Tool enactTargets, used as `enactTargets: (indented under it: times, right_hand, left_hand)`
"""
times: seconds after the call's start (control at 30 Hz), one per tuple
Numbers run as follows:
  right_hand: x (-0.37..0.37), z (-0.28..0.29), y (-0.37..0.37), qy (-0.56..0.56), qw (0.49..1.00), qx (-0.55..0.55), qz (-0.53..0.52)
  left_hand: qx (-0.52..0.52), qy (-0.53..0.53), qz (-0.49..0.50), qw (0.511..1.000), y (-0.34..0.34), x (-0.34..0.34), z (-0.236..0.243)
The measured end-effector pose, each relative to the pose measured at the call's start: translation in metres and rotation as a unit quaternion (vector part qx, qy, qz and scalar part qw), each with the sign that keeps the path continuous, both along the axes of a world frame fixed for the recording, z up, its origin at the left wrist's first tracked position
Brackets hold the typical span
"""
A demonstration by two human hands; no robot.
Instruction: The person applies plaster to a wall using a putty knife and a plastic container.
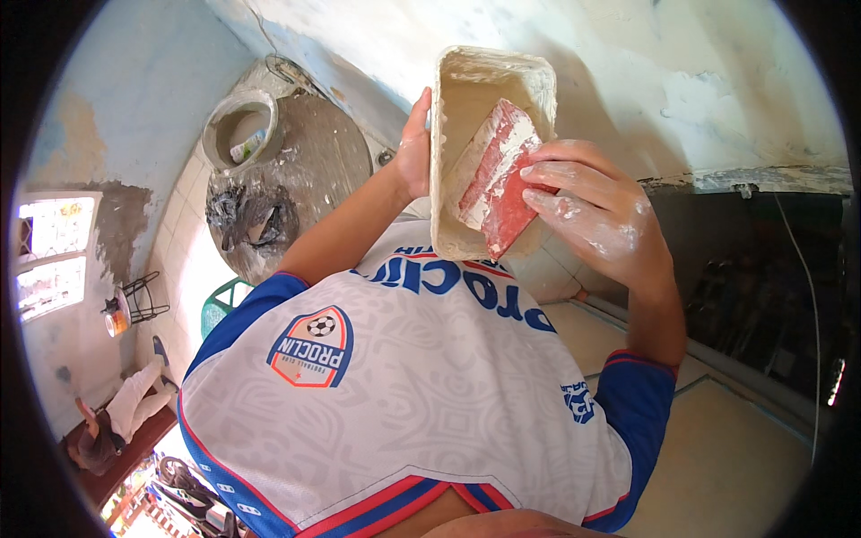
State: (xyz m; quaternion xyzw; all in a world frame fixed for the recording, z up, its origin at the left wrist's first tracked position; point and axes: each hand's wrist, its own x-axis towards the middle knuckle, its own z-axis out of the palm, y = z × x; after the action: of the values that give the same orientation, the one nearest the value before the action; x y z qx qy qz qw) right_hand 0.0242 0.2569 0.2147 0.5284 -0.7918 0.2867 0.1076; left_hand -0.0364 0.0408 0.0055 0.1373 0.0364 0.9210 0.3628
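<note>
A pale rectangular tub (438, 202), its inside walls smeared with cream-white putty, is held up in front of my chest. My left hand (414, 152) grips its left side, the thumb along the outside; the other fingers are hidden behind the tub. In my right hand (596, 211) is a red flat putty spreader (513, 213), pinched by its right part. White putty coats a band across the spreader, which tilts over the tub's opening. Dried white smears cover the right fingers and knuckles.
Left of me stands a round, stained table (327, 143) with a putty-crusted bucket (213, 143) and a crumpled black plastic bag (251, 220). A patchy whitish wall (682, 81) rises ahead. A green stool (215, 309) is beside my left arm. Another person (126, 412) is at the lower left.
</note>
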Motion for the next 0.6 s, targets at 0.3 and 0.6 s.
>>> enactTargets:
  times: [0.3,0.6]
  right_hand:
    - [0.007,0.017,-0.004,0.03,0.995,-0.029,-0.09]
    - [0.022,0.018,0.015,0.088,0.971,-0.101,-0.198]
  left_hand:
    - [0.085,-0.038,-0.043,0.995,-0.016,-0.007,0.014]
    - [-0.159,-0.13,0.088,0.975,-0.009,0.003,0.037]
